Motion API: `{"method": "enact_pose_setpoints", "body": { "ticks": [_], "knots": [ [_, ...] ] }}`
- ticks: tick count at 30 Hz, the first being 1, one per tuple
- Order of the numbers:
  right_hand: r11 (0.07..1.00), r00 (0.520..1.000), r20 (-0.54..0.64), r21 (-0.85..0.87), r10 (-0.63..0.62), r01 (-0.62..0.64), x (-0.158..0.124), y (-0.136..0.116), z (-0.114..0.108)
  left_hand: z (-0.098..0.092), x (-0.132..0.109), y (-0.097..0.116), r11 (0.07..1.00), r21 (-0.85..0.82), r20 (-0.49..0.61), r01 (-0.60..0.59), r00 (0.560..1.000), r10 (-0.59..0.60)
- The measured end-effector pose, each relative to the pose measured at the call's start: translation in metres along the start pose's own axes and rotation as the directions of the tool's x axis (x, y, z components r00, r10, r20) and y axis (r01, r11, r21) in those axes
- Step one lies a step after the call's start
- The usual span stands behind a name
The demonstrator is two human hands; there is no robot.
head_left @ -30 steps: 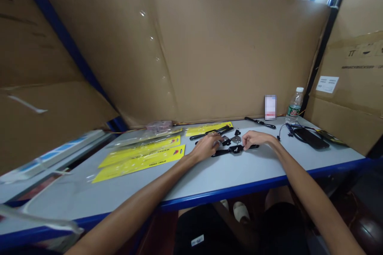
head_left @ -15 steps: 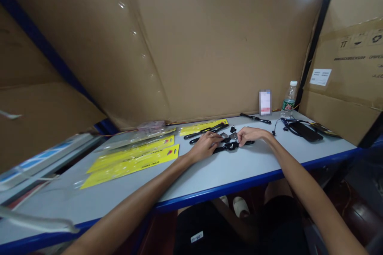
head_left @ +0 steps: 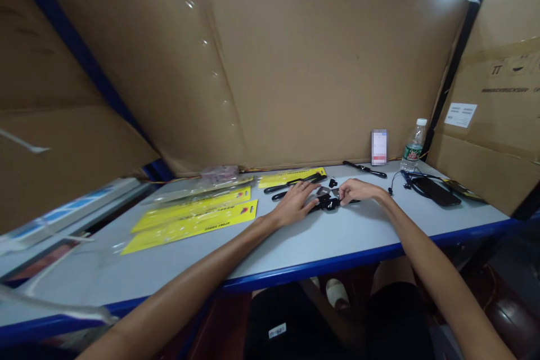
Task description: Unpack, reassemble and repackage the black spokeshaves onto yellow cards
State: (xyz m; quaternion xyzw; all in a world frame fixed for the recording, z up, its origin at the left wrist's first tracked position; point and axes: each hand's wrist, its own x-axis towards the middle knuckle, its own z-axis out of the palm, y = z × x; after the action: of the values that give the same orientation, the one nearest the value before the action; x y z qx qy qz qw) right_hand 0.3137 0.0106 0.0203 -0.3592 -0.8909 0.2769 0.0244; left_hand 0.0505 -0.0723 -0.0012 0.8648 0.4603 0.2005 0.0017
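A black spokeshave [head_left: 332, 204] lies in front of me, its middle showing between my hands. My left hand [head_left: 295, 201] rests over its left handle with fingers stretched out and apart, the thumb touching the handle. At the other side, my right hand [head_left: 353, 190] is closed, fingertips pinched at the base of the right handle; exactly what they grip is partly hidden. Just behind the tool are a flat grey metal piece [head_left: 323, 191] and a small black part [head_left: 333, 182]. Two more black spokeshaves [head_left: 291, 184] lie beyond my left hand, partly covered by it.
Yellow cards in clear plastic [head_left: 198, 224] cover the left of the table. Another yellow card [head_left: 291, 176] and a spokeshave [head_left: 364, 169] lie at the back. A lit phone [head_left: 379, 147], a water bottle [head_left: 413, 146], a dark phone [head_left: 437, 191] and earphones are to the right.
My left hand's fingers have stretched out further, with the thumb nearer the tool's middle. My right hand stays pinched at its right side. The whole view has shifted slightly.
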Motion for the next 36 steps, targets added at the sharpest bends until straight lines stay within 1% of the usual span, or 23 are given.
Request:
{"method": "enact_pose_setpoints", "body": {
  "ticks": [2,4,8,11,13,15,17,19,21,24,27,29,33,36],
  "knots": [
    [1.000,1.000,-0.030,-0.013,0.002,-0.002,0.000,0.000,-0.001,-0.005,-0.002,0.003,1.000,0.027,0.010,0.015,1.000,-0.016],
    [1.000,0.999,-0.049,-0.022,0.004,-0.005,-0.001,0.000,-0.001,-0.006,-0.003,0.006,0.999,0.037,0.047,0.020,0.999,-0.022],
    [0.999,0.997,-0.069,-0.032,0.017,-0.019,-0.003,-0.005,-0.001,-0.004,-0.005,0.012,0.999,0.025,0.115,0.023,0.993,-0.026],
    [0.998,0.994,-0.102,-0.048,0.041,-0.046,-0.006,-0.015,-0.001,-0.003,-0.005,0.020,0.999,0.031,0.132,0.043,0.990,-0.046],
    [0.995,0.985,-0.162,-0.068,0.058,-0.069,-0.011,-0.025,-0.002,-0.004,-0.006,0.025,0.997,0.046,0.131,0.063,0.989,-0.069],
    [0.991,0.959,-0.276,-0.093,0.065,-0.094,-0.018,-0.038,-0.002,-0.005,-0.006,0.029,0.994,0.061,0.120,0.088,0.988,-0.095],
    [0.984,0.909,-0.409,-0.113,0.081,-0.138,-0.027,-0.051,0.003,-0.006,-0.006,0.032,0.991,0.069,0.109,0.113,0.987,-0.120],
    [0.971,0.868,-0.480,-0.117,0.127,-0.207,-0.036,-0.063,0.014,-0.007,-0.005,0.033,0.989,0.067,0.100,0.134,0.985,-0.140],
    [0.955,0.854,-0.486,-0.113,0.188,-0.275,-0.044,-0.073,0.031,-0.007,-0.005,0.034,0.988,0.055,0.099,0.145,0.984,-0.150],
    [0.933,0.845,-0.469,-0.105,0.258,-0.344,-0.049,-0.084,0.058,-0.008,-0.007,0.036,0.989,0.033,0.109,0.144,0.983,-0.147],
    [0.916,0.828,-0.471,-0.097,0.303,-0.390,-0.048,-0.091,0.074,-0.009,-0.009,0.039,0.991,0.023,0.121,0.132,0.984,-0.134],
    [0.908,0.820,-0.473,-0.091,0.323,-0.410,-0.047,-0.093,0.076,-0.008,-0.011,0.041,0.991,0.022,0.121,0.136,0.983,-0.137],
    [0.897,0.815,-0.452,-0.068,0.363,-0.438,-0.043,-0.095,0.069,-0.004,-0.011,0.046,0.984,0.036,0.110,0.174,0.978,-0.177],
    [0.885,0.804,-0.431,-0.028,0.409,-0.465,-0.037,-0.096,0.066,-0.002,-0.011,0.047,0.975,0.070,0.134,0.209,0.967,-0.217]
  ]
}}
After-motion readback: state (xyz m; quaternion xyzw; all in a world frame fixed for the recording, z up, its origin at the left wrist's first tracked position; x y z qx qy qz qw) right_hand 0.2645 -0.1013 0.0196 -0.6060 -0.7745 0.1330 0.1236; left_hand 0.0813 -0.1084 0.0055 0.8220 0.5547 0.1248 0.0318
